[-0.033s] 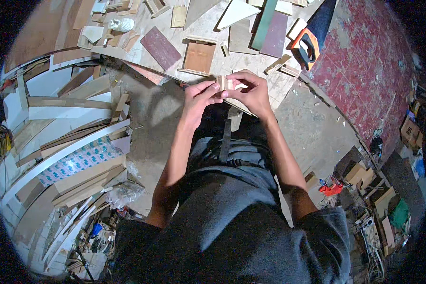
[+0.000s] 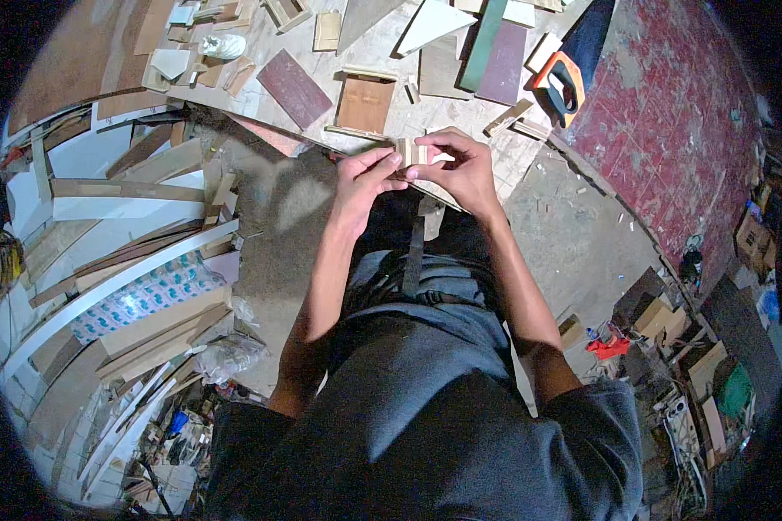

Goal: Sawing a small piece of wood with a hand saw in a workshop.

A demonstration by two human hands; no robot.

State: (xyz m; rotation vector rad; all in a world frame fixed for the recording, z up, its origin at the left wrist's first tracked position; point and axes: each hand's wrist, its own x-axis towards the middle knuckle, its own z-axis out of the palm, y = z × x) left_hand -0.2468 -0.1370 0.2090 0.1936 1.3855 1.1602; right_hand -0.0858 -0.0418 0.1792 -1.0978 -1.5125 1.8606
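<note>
Between my two hands, at the near edge of the worktable (image 2: 391, 52), is a small assembly of pale wood strips (image 2: 413, 154). My left hand (image 2: 367, 178) pinches its left side between thumb and fingers. From the right, my right hand (image 2: 462, 167) grips the other side, thumb below and fingers above. My fingertips cover parts of the piece, so its full shape is hidden. Just beyond my hands lies a shallow brown wooden tray-like piece (image 2: 365, 104) with pale strips along its edges. Close by is a small wood offcut (image 2: 412, 90).
A handsaw with an orange and black handle (image 2: 561, 87) lies at the table's right. Around it are a green strip (image 2: 485, 43), maroon boards (image 2: 295, 89) and a white bottle-like object (image 2: 223, 46). Stacked boards (image 2: 130, 187) fill the floor at left; scraps and a red item (image 2: 608, 344) lie at right.
</note>
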